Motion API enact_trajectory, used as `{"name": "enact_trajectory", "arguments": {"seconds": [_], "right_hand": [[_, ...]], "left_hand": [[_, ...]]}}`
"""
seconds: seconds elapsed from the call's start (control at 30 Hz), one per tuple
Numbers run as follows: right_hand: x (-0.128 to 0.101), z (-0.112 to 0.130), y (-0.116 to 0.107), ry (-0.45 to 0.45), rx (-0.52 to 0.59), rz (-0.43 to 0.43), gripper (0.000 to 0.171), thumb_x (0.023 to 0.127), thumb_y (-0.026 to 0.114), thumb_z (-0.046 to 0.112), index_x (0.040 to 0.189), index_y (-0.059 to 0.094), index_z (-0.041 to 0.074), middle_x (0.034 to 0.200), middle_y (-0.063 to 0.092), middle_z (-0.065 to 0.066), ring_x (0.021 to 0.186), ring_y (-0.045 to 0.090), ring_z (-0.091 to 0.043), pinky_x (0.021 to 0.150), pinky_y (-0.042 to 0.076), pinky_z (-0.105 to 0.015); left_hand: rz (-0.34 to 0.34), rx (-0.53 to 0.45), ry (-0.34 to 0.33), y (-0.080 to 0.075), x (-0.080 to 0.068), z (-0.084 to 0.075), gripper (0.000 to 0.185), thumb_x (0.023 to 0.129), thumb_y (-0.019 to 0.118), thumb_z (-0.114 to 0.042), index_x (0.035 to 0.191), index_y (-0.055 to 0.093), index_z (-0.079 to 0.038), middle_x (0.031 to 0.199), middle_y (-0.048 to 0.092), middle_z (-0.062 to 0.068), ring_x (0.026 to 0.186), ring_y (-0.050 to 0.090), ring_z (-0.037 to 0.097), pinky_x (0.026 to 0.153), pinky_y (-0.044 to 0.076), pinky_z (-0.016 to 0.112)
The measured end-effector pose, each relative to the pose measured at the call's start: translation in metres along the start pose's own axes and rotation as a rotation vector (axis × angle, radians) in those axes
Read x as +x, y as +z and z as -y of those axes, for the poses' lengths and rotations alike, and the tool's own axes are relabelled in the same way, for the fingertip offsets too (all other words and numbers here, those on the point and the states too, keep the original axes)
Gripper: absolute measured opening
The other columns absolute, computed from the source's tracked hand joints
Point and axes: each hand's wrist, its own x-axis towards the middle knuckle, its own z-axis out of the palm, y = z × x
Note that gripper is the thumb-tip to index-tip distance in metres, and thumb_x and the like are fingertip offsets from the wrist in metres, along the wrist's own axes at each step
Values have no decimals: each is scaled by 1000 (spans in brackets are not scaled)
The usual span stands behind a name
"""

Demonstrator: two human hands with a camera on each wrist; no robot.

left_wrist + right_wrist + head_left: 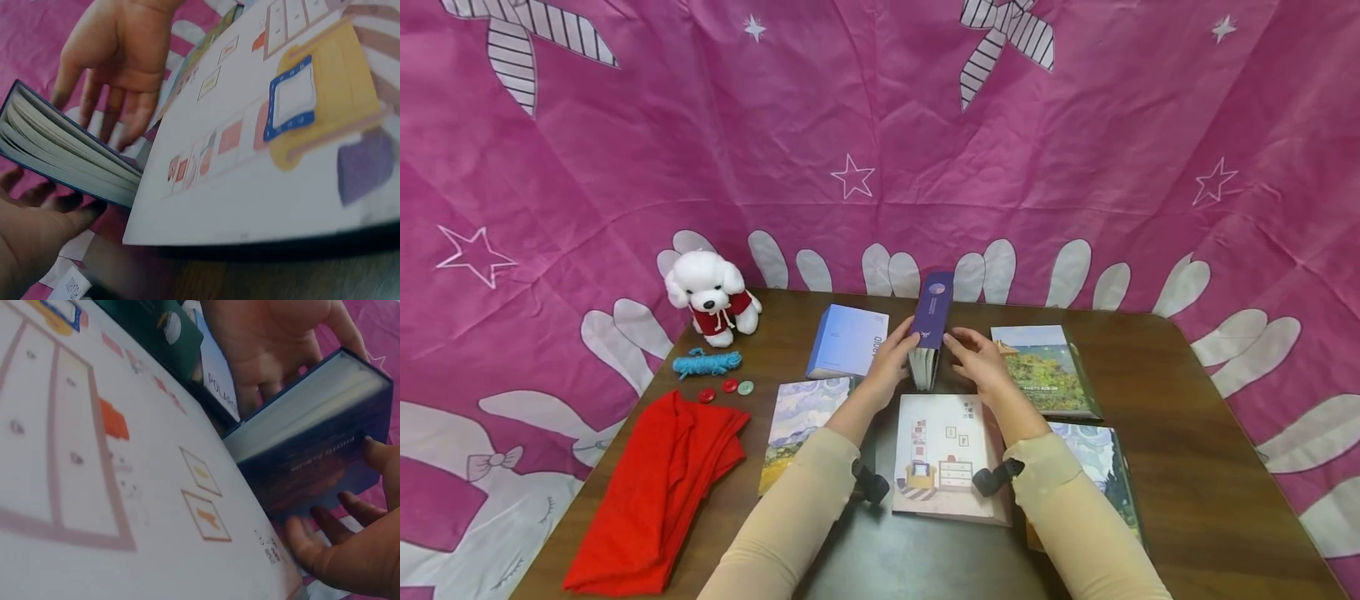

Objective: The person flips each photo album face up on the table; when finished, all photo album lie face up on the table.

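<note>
A purple photo album (pixel 933 310) stands on edge at the back middle of the table, its spine up and its page ends facing me. My left hand (pixel 886 364) is at its left side, with fingertips against the cover. On the opposite side is my right hand (pixel 981 360), its fingers spread. In the right wrist view the thumb touches the dark cover (pixel 319 472) and the other fingers lie close to it. The left wrist view shows the pages (pixel 62 140) slightly fanned between the covers. In front lies a white album (pixel 936 433) with a furniture drawing.
Left of the purple album are a light blue album (pixel 850 340) and a landscape-painted album (pixel 801 412). Two more painted albums (pixel 1041 371) lie to the right. Farther left are a red cloth (pixel 655 492), blue yarn (pixel 706 363), several buttons (pixel 730 385) and a plush dog (pixel 711 296).
</note>
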Motion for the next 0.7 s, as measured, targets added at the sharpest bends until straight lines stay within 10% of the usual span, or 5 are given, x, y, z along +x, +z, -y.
{"name": "enact_trajectory", "arguments": {"seconds": [0.3, 0.7], "right_hand": [[6, -12, -5, 88, -120, 62, 80, 98, 66, 41, 161, 26, 11, 163, 25, -20, 141, 40, -45, 113, 39, -52], [0, -17, -23, 30, -163, 58, 73, 102, 61, 34, 159, 25, 4, 158, 33, -21, 144, 35, -41, 114, 34, -57]], "left_hand": [[-26, 211, 185, -6, 3, -12, 57, 103, 39, -14, 160, 32, -12, 168, 20, -1, 154, 18, 24, 123, 19, 48], [-85, 74, -44, -7, 7, 6, 63, 97, 42, -9, 159, 34, -14, 164, 29, 13, 145, 36, 37, 115, 34, 55]]}}
